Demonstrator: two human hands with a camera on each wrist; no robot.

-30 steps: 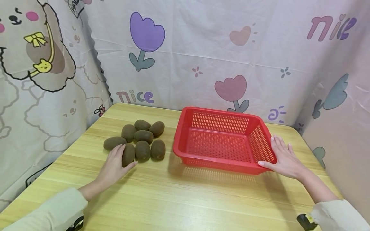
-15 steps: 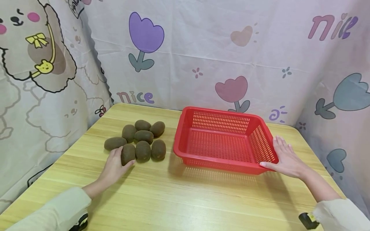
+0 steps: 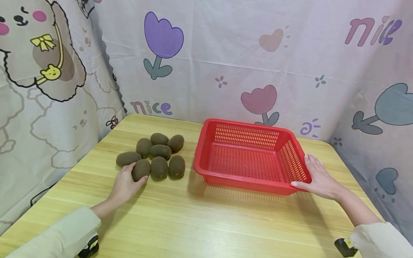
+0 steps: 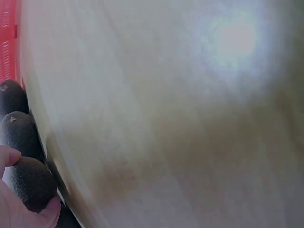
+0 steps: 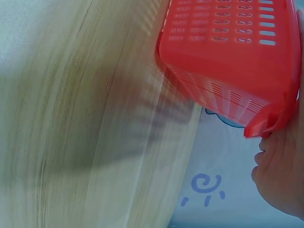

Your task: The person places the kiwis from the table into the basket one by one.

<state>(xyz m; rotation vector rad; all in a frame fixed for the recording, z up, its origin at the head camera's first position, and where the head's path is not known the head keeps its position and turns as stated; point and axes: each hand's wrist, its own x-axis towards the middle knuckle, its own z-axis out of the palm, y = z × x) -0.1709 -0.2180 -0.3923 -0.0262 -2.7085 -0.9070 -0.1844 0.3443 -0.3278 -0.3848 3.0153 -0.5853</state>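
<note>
My left hand (image 3: pixel 124 184) grips a brown kiwi (image 3: pixel 141 170) between thumb and fingers, at the near left of a cluster of kiwis on the table. In the left wrist view the same kiwi (image 4: pixel 33 184) has a fingertip at its upper side and another digit at its lower end. Two more kiwis (image 3: pixel 159 168) (image 3: pixel 176 167) stand in a row to its right. My right hand (image 3: pixel 321 181) rests against the right end of a red plastic basket (image 3: pixel 248 181), fingers straight along the outside and thumb on the front rim. The basket holds nothing.
Behind the held kiwi lie several others, among them a long kiwi (image 3: pixel 128 158) at the left and a kiwi (image 3: pixel 175 143) at the back right. Printed cloth (image 3: pixel 200 43) hangs behind and beside the wooden table (image 3: pixel 206 222).
The kiwi in my left hand has tilted and shifted slightly left, away from its neighbour, as the fingers closed in on it. The right hand and basket have hardly moved.
</note>
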